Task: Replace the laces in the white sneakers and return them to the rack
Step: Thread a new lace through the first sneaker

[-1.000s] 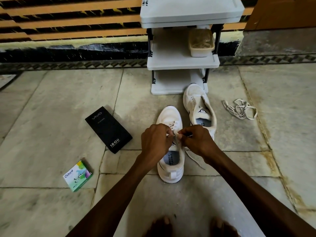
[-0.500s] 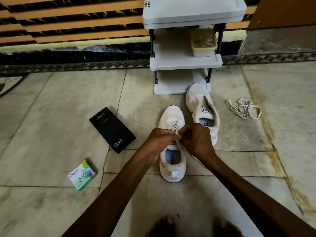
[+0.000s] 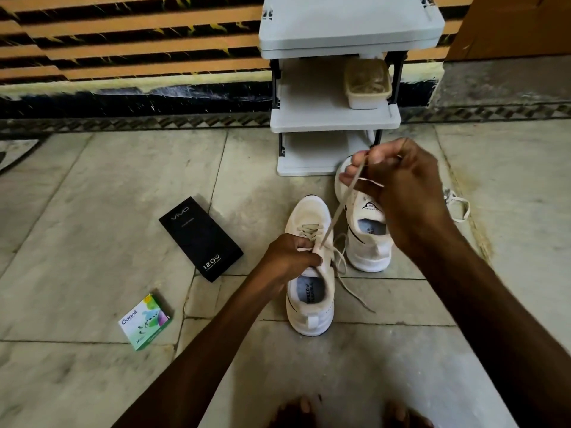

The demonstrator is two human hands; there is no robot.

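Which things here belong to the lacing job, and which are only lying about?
Job: near sneaker held by left hand, lace pulled by right hand, second sneaker, loose lace, rack.
Lying about: black Vivo box, green Odonil box, tub on rack.

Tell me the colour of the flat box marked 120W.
Black box with pale lettering, clearest in head view.

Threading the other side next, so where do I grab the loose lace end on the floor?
Pinch the lace end near its tip, from the right: it lies free on the floor right of the sneaker, clear of the left hand.
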